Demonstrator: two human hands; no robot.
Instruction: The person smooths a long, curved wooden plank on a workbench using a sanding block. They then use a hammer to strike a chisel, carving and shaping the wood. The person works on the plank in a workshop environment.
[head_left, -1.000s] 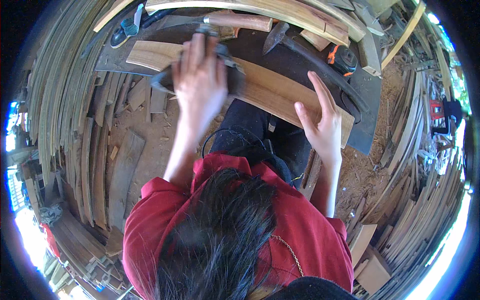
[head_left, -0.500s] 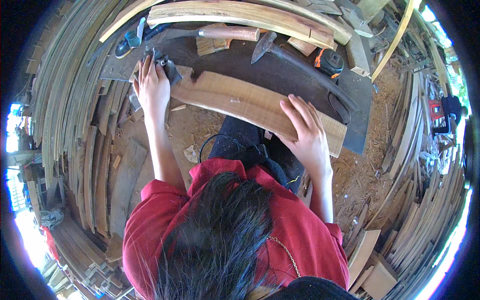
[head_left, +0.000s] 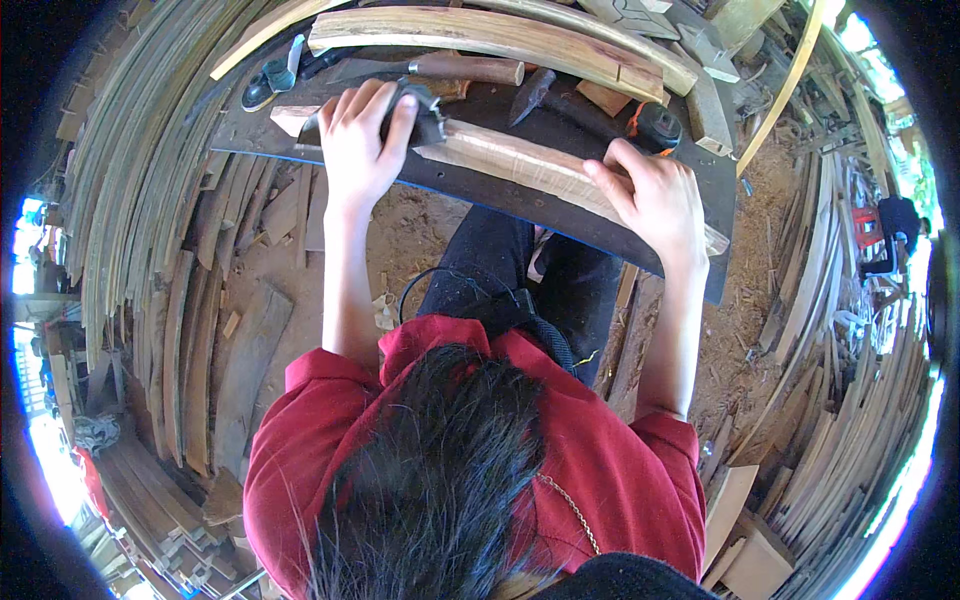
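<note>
A wooden board [head_left: 515,163] stands on its narrow edge across the dark tabletop [head_left: 465,190], its pale long edge facing up. Near its left end, my left hand [head_left: 362,140] presses a dark grey, bent sheet [head_left: 428,115] over that edge. The sheet may be sandpaper or cloth; I cannot tell which. My right hand [head_left: 655,195] is closed on the board near its right end, thumb toward the middle. Part of the board lies hidden under both hands.
Behind the board lie a wooden-handled tool [head_left: 468,68], a hammer [head_left: 545,98] and a black-and-orange tape measure [head_left: 657,127]. Curved timber pieces [head_left: 480,35] line the far side. Small dark bottles [head_left: 270,85] stand far left. Stacked planks [head_left: 130,200] flank the table.
The board has turned from its flat face onto its edge and now sits farther back. My left hand has moved right with the sheet; my right hand has moved right and closed on the board.
</note>
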